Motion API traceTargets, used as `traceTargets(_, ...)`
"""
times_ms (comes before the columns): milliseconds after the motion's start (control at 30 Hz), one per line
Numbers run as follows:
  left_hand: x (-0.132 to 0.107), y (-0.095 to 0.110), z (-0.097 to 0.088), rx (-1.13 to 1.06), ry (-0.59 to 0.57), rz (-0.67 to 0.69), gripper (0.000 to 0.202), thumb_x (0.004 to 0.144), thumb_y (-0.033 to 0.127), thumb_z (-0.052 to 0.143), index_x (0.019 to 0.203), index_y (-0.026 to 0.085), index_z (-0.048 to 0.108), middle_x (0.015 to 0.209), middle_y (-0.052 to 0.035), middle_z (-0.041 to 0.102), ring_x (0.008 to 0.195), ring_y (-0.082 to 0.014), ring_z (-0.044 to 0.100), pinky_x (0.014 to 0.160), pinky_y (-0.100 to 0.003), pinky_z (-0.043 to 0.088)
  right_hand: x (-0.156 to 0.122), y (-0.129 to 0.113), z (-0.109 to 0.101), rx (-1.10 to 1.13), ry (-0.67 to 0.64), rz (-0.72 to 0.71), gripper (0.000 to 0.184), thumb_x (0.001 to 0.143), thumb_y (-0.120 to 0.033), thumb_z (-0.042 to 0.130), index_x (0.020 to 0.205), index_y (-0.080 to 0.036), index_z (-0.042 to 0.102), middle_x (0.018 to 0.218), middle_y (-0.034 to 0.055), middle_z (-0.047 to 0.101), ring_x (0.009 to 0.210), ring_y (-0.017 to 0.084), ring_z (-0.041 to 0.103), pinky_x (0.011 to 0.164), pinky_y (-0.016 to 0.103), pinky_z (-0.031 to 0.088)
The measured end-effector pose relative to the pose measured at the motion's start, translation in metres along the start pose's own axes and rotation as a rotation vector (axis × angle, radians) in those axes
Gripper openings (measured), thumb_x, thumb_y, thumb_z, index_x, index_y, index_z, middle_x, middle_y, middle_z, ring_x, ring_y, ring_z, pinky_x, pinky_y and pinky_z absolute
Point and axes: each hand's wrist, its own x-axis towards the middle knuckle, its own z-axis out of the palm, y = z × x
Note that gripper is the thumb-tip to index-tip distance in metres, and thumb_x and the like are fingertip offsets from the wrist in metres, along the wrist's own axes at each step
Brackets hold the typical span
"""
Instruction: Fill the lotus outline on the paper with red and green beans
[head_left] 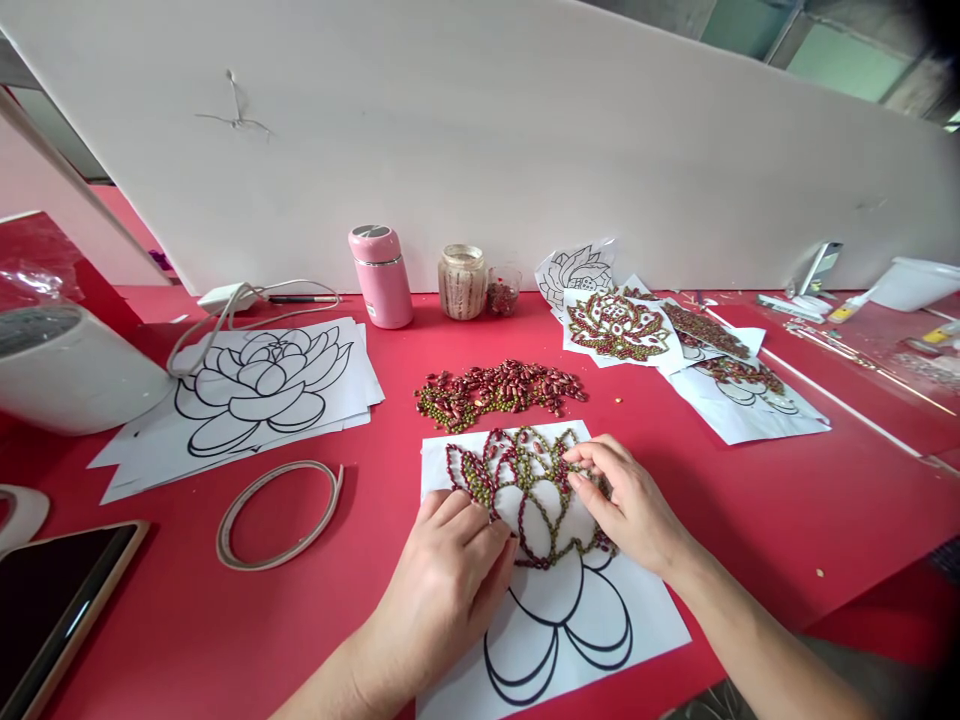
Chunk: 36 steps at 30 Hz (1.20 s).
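While fingers (592, 453) touch beans (558, 463), a cup (513, 273) holds bits (502, 299).

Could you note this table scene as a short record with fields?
Sheet: flower drawing, upper part partly lined and filled with red and green beans
Left hand: curled over the sheet's left side; fingertips unclear
Right hand: at the beans, upper right
Beyond sheet: bean pile, pink flask, glass jar
Leftward: stacked drawings, phone

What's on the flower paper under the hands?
Red and green beans lie on the upper part of the flower paper; whatever the left hand and right hand cover can't be seen.
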Motion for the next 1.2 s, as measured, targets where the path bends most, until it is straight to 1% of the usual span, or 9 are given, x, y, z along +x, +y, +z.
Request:
traceTargets(200,0.000,0.001,-0.001,0.006,-0.015,0.000,0.019,0.083,0.013,0.041,0.072,0.016,0.056,0.062,-0.0014,0.047,0.062,-0.0136,0.036,0.062,-0.029,0.031,0.003,0.000,0.004,-0.107,0.017,-0.065,0.025,0.082,-0.026,0.045,0.106,-0.022,0.049,0.105,0.0087,0.047,0.102,0.023,0.046,0.087,0.039,0.041)
traceTargets(267,0.001,0.001,-0.001,0.009,-0.015,-0.001,0.019,0.083,0.012,0.041,0.072,0.016,0.056,0.062,-0.0015,0.047,0.062,-0.0136,0.037,0.062,-0.029,0.031,0.003,0.000,0.005,-0.135,-0.001,-0.061,0.027,0.081,-0.024,0.046,0.107,-0.022,0.048,0.107,0.0090,0.046,0.103,0.024,0.045,0.088,0.041,0.040)
traceTargets(400,0.001,0.000,-0.001,0.006,-0.017,0.002,0.020,0.083,0.012,0.041,0.072,0.016,0.056,0.061,-0.0015,0.046,0.061,-0.0136,0.036,0.062,-0.029,0.031,0.003,-0.002,0.005,-0.160,-0.025,-0.037,0.031,0.079,-0.023,0.048,0.110,-0.023,0.048,0.110,0.0087,0.045,0.103,0.024,0.044,0.089,0.042,0.039)
traceTargets(533,0.001,0.001,-0.001,0.001,0.000,0.000,0.019,0.083,0.012,0.041,0.073,0.016,0.056,0.062,-0.0013,0.046,0.061,-0.0137,0.036,0.062,-0.029,0.031,0.004,-0.001,0.005,-0.149,-0.029,-0.039,0.031,0.079,-0.022,0.047,0.110,-0.023,0.048,0.111,0.0085,0.046,0.104,0.024,0.044,0.089,0.043,0.038)
traceTargets(700,0.002,0.002,-0.002,-0.001,-0.008,0.006,0.018,0.083,0.011,0.041,0.074,0.016,0.056,0.061,-0.0009,0.046,0.061,-0.0133,0.036,0.061,-0.029,0.031,0.005,0.007,0.004,-0.069,0.104,0.005,0.023,0.082,-0.024,0.044,0.104,-0.022,0.052,0.107,0.0084,0.049,0.105,0.023,0.045,0.089,0.040,0.040)
traceTargets(800,0.000,0.001,-0.001,-0.013,-0.002,0.006,0.017,0.083,0.012,0.041,0.076,0.017,0.056,0.062,-0.0010,0.046,0.061,-0.0136,0.036,0.062,-0.029,0.031,0.004,0.008,0.004,-0.048,0.140,0.012,0.022,0.081,-0.022,0.044,0.102,-0.022,0.052,0.106,0.0078,0.050,0.105,0.022,0.045,0.089,0.038,0.040)
traceTargets(933,-0.002,-0.001,0.002,-0.025,0.005,-0.008,0.017,0.083,0.012,0.041,0.076,0.017,0.056,0.063,-0.0013,0.047,0.063,-0.0140,0.037,0.063,-0.030,0.031,0.003,0.005,0.005,-0.044,0.105,-0.018,0.025,0.081,-0.022,0.044,0.104,-0.023,0.051,0.107,0.0082,0.048,0.104,0.023,0.045,0.088,0.040,0.041)
traceTargets(1033,-0.002,-0.001,0.003,-0.027,0.003,-0.007,0.017,0.083,0.012,0.041,0.076,0.017,0.056,0.063,-0.0014,0.047,0.063,-0.0141,0.037,0.063,-0.030,0.031,0.003,0.002,0.007,-0.062,0.067,-0.057,0.028,0.080,-0.023,0.046,0.108,-0.022,0.049,0.110,0.0090,0.046,0.104,0.024,0.044,0.089,0.042,0.039)
traceTargets(1200,-0.001,-0.001,0.004,-0.034,0.003,-0.008,0.016,0.083,0.012,0.042,0.076,0.017,0.055,0.063,-0.0012,0.046,0.063,-0.0141,0.036,0.063,-0.030,0.031,0.003,0.000,0.008,-0.113,0.019,-0.052,0.034,0.077,-0.022,0.050,0.111,-0.023,0.048,0.114,0.0091,0.044,0.106,0.024,0.043,0.089,0.043,0.039)
